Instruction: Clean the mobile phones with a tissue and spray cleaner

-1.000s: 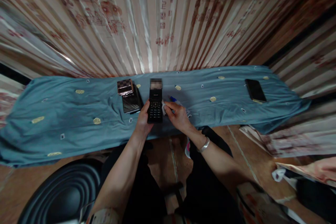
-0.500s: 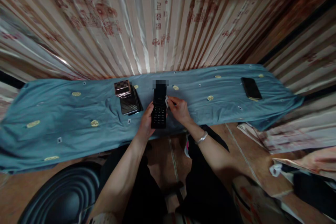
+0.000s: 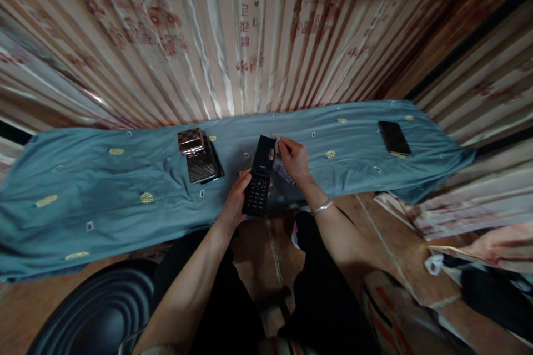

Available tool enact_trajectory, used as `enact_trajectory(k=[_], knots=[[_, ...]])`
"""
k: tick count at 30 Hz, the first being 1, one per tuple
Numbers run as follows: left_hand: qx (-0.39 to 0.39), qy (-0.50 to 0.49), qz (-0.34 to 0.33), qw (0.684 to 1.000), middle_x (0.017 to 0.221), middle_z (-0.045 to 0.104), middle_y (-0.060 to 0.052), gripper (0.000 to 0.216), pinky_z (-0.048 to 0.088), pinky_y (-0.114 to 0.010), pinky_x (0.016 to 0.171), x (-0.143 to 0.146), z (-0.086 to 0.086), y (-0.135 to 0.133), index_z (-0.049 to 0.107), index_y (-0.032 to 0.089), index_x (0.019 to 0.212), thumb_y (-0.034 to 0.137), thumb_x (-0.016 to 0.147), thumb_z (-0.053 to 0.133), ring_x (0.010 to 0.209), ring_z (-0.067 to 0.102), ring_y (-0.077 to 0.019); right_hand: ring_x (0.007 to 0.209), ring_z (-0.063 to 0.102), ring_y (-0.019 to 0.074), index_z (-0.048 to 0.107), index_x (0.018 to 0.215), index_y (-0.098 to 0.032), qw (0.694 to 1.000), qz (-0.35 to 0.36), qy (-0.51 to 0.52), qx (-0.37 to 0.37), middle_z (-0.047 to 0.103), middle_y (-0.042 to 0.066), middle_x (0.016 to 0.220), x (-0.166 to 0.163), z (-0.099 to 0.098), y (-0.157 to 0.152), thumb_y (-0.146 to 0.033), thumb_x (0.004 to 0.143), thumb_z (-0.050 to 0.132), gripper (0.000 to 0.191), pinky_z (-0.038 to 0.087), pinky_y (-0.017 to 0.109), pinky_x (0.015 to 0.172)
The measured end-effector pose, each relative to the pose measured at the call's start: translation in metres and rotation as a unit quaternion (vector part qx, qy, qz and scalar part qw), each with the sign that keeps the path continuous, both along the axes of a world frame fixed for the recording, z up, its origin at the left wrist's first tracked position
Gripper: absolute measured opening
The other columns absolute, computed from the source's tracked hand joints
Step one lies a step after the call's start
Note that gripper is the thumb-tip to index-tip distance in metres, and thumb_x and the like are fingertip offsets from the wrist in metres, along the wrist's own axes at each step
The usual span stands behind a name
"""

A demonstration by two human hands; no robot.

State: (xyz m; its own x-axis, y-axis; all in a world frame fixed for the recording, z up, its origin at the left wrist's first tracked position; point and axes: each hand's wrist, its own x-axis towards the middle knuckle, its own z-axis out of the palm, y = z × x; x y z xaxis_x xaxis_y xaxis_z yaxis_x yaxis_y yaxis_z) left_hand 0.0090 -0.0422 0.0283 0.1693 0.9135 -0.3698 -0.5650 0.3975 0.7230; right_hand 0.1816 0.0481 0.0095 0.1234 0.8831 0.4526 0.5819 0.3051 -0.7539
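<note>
My left hand (image 3: pixel 236 197) is closed around the lower half of a black flip phone (image 3: pixel 259 183). The phone is unfolded and tilted to the right at its top, keypad and dark screen facing me. Beside the upper half's right edge, my right hand (image 3: pixel 296 158) pinches a small whitish wipe (image 3: pixel 277 144), mostly covered by the fingers. Whether the wipe touches the phone I cannot tell. Under my right hand lies a small, shiny, purplish packet (image 3: pixel 283 172), partly hidden and too blurred to read.
Left of the phone, dark handsets (image 3: pixel 202 167) lie stacked with a checkered compact folding phone (image 3: pixel 190 141) on top. A black smartphone (image 3: pixel 394 137) rests at the right on the blue cloth (image 3: pixel 100 177). Behind hangs a curtain (image 3: pixel 266 66); a black round stool (image 3: pixel 100 310) stands lower left.
The flip phone has tilted from upright to leaning right. My right hand has moved slightly right and up with the wipe, and the purplish packet now shows beneath it.
</note>
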Motion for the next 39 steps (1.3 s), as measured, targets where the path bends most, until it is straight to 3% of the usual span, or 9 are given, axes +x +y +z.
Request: enact_trajectory(k=[4, 7, 14, 22, 26, 32, 39], knots=[[0.016, 0.028, -0.005, 0.999, 0.086, 0.078, -0.008, 0.040, 0.062, -0.033, 0.069, -0.003, -0.005, 0.001, 0.064, 0.014, 0.124, 0.031, 0.087, 0.069, 0.079, 0.077, -0.0232, 0.106, 0.071, 0.0241, 0.075, 0.115, -0.019, 0.997, 0.033, -0.064, 0.040, 0.078, 0.012, 0.114, 0.004, -0.003, 0.001, -0.028, 0.100, 0.048, 0.032, 0.053, 0.036, 0.096], [0.020, 0.055, -0.007, 0.998, 0.081, 0.077, -0.008, 0.049, 0.060, -0.031, 0.063, -0.004, -0.010, 0.001, 0.064, 0.013, 0.129, 0.034, 0.085, 0.072, 0.071, 0.076, -0.0225, 0.116, 0.068, 0.0269, 0.072, 0.119, -0.016, 0.989, 0.067, -0.114, 0.060, 0.075, 0.017, 0.122, 0.005, -0.003, 0.000, -0.025, 0.101, 0.045, 0.034, 0.048, 0.043, 0.107], [0.030, 0.084, -0.018, 0.996, 0.079, 0.077, -0.006, 0.053, 0.057, -0.029, 0.062, -0.002, -0.015, 0.000, 0.066, 0.012, 0.129, 0.036, 0.083, 0.073, 0.070, 0.074, -0.0213, 0.119, 0.065, 0.0264, 0.069, 0.128, -0.015, 0.976, 0.087, -0.171, 0.101, 0.073, 0.014, 0.127, -0.001, 0.004, -0.004, -0.020, 0.103, 0.039, 0.040, 0.047, 0.045, 0.111], [0.062, 0.131, -0.016, 0.989, 0.073, 0.075, -0.005, 0.045, 0.051, -0.025, 0.055, -0.004, -0.015, 0.004, 0.073, 0.014, 0.119, 0.047, 0.092, 0.059, 0.058, 0.065, -0.0163, 0.128, 0.056, 0.0286, 0.069, 0.131, -0.016, 0.962, 0.117, -0.227, 0.102, 0.067, 0.015, 0.136, -0.012, 0.006, -0.015, -0.017, 0.102, 0.041, 0.040, 0.045, 0.050, 0.115], [0.054, 0.107, -0.005, 0.993, 0.077, 0.076, -0.005, 0.046, 0.050, -0.025, 0.056, -0.005, -0.016, 0.007, 0.075, 0.014, 0.114, 0.051, 0.094, 0.055, 0.066, 0.069, -0.0182, 0.135, 0.052, 0.0292, 0.067, 0.133, -0.013, 0.951, 0.155, -0.251, 0.092, 0.063, 0.017, 0.140, -0.021, 0.007, -0.029, -0.013, 0.101, 0.041, 0.041, 0.043, 0.051, 0.119], [0.025, 0.026, 0.044, 0.998, 0.094, 0.078, -0.008, 0.037, 0.056, -0.033, 0.082, -0.001, -0.013, 0.012, 0.077, 0.012, 0.107, 0.041, 0.096, 0.056, 0.094, 0.072, -0.0240, 0.135, 0.053, 0.0282, 0.066, 0.135, -0.015, 0.937, 0.214, -0.260, 0.088, 0.065, 0.016, 0.138, -0.033, 0.007, -0.044, -0.011, 0.099, 0.045, 0.041, 0.044, 0.050, 0.119], [-0.036, -0.040, 0.039, 0.998, 0.099, 0.078, -0.009, 0.056, 0.057, -0.036, 0.084, -0.002, -0.005, 0.014, 0.073, 0.015, 0.120, 0.058, 0.100, 0.042, 0.098, 0.073, -0.0268, 0.133, 0.055, 0.0274, 0.068, 0.130, -0.015, 0.928, 0.250, -0.261, 0.091, 0.067, 0.015, 0.135, -0.040, 0.009, -0.052, -0.010, 0.098, 0.045, 0.040, 0.047, 0.048, 0.117]])
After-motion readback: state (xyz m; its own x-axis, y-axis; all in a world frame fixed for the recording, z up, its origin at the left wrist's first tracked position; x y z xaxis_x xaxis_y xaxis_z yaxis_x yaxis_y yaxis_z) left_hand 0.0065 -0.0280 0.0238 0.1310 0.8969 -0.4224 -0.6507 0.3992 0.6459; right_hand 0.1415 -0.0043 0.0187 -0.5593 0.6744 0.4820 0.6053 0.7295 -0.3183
